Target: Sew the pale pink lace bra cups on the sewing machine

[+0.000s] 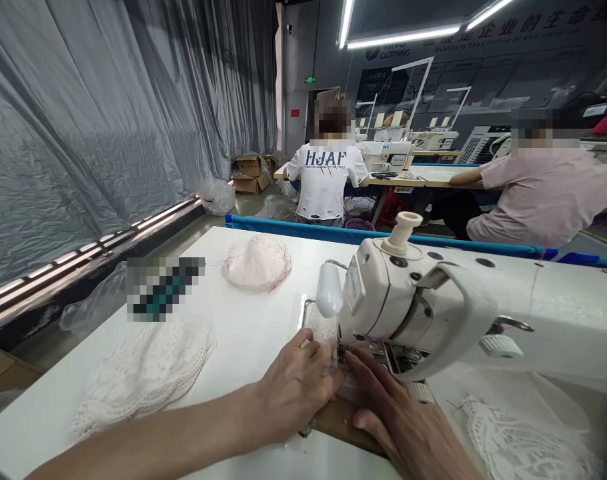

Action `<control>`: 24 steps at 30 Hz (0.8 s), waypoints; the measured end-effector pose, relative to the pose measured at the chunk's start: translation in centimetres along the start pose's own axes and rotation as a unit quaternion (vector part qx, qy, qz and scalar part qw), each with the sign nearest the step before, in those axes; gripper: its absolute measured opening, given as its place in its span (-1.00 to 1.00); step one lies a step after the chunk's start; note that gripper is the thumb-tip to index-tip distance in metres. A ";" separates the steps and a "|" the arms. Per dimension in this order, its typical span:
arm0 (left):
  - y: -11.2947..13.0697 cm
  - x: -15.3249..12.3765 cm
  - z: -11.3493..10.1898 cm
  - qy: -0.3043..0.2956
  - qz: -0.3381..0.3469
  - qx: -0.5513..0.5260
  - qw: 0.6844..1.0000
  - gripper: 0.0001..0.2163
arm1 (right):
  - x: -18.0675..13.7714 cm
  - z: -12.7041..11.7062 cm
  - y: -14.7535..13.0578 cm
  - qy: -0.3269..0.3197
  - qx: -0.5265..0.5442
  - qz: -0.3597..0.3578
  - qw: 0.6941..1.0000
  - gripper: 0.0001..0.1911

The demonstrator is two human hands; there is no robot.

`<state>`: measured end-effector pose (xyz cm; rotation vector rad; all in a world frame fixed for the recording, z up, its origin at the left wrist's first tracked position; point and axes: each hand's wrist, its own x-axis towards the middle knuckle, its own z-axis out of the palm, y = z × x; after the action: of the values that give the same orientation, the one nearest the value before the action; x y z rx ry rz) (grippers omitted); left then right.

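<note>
Head view: a white sewing machine (433, 300) stands on a white bench (253, 333), and both hands work at its needle end. The left hand (296, 387) lies just left of the machine's foot, fingers bent down with the tips pressing a thin pale cloth (319, 328) flat. Its grip is apart, resting on the cloth rather than clamped on it. The right hand (408, 427) reaches in from below the machine's head, fingers stretched out straight and close together, tips touching the cloth right at the foot. Its grip is apart too. The cloth sits under the machine's foot and spreads to the left of it; it seems to be sheer lace, though it is too faint to be sure.

Left of the machine and nearer the bench edge lies a heap of white lace (143, 373). Beyond the machine's needle end sits a pinkish bundle (257, 263). Under the machine's arm, to the right, lies more lace (513, 433). Well behind the machine, a person in a white T-shirt (323, 180) and a person in a pink shirt (543, 193) sit at other benches.
</note>
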<state>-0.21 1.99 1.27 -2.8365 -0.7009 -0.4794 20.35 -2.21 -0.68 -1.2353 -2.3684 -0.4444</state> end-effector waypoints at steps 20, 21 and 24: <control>1.7 -0.6 -0.9 0.054 -0.002 0.060 0.997 -0.83 | -0.8 -1.7 -0.4 -0.004 0.055 -0.078 0.995 -0.54; 1.9 -0.7 -0.9 0.056 -0.005 0.071 0.996 -0.82 | -0.7 -1.7 -0.4 -0.003 0.057 -0.078 0.995 -0.54; 2.1 -1.0 -0.6 0.061 -0.006 0.096 0.994 -0.83 | -0.7 -1.8 -0.3 -0.004 0.055 -0.081 0.995 -0.55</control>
<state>-0.23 -0.42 1.25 -2.6026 -0.6996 -0.5496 20.87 -3.69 0.45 -1.0036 -2.4747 -0.3548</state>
